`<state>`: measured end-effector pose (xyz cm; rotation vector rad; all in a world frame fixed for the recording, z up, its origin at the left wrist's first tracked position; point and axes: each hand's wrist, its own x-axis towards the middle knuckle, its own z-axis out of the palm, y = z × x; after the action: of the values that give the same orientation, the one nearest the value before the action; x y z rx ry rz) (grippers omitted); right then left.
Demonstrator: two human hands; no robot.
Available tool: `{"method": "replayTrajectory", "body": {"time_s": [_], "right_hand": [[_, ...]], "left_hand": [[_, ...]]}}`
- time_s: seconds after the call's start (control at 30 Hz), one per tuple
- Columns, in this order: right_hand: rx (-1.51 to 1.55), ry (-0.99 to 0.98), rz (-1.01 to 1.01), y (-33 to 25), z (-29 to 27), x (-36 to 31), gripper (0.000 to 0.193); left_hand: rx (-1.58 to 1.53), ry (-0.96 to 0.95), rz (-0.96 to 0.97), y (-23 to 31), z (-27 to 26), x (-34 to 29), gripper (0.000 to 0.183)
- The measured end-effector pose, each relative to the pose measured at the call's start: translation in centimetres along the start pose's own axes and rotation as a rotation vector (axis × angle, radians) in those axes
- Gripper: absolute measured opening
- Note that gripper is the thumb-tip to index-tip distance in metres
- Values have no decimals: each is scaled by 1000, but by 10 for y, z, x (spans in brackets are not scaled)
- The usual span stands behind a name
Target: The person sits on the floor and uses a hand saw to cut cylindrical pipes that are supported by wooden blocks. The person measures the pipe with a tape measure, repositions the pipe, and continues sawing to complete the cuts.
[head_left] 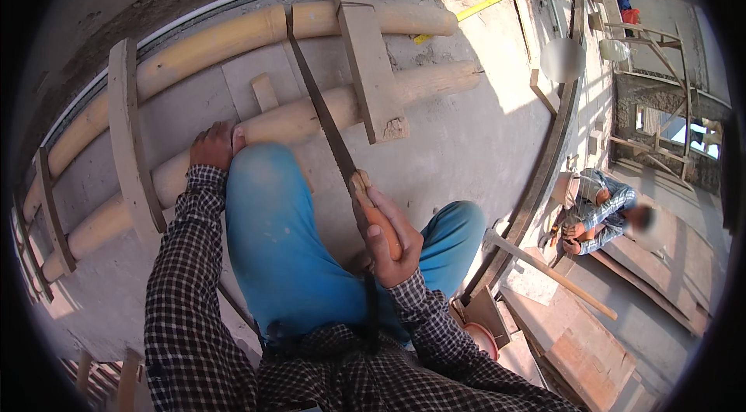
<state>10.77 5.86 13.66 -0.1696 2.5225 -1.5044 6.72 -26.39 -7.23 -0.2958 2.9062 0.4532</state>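
Observation:
My right hand (395, 245) is closed round the orange-brown wooden handle of a handsaw (330, 128). Its long toothed blade points away from me, passing above the near bamboo pole (268, 125). At the blade's far end, the tip meets a dark slit in the far bamboo pole (210, 43); how deep the slit runs cannot be seen. My left hand (214, 146) grips the near pole beside my blue-trousered knee. Wooden crosspieces, such as one plank (369, 62) right of the blade and another plank (132, 132) farther left, lie across both poles like ladder rungs.
A small wood block (264, 92) lies between the poles. Beyond them is a yellow strip (489, 4). To my right, a long-handled hammer (552, 274) rests by a dark beam (536, 187) and boards (590, 350). Another person (610, 210) sits farther right, near wooden scaffolding (668, 62).

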Motion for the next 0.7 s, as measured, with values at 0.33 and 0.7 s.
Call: {"method": "replayTrajectory", "body": {"time_s": [0.33,0.7], "right_hand": [[109,62,10,26,41,64,41],[46,-19,153,-42,-39,-70,42]], "left_hand": [[-7,-52,33,14,-20,17,49],[1,3,56,14,-14,7,48]]}}
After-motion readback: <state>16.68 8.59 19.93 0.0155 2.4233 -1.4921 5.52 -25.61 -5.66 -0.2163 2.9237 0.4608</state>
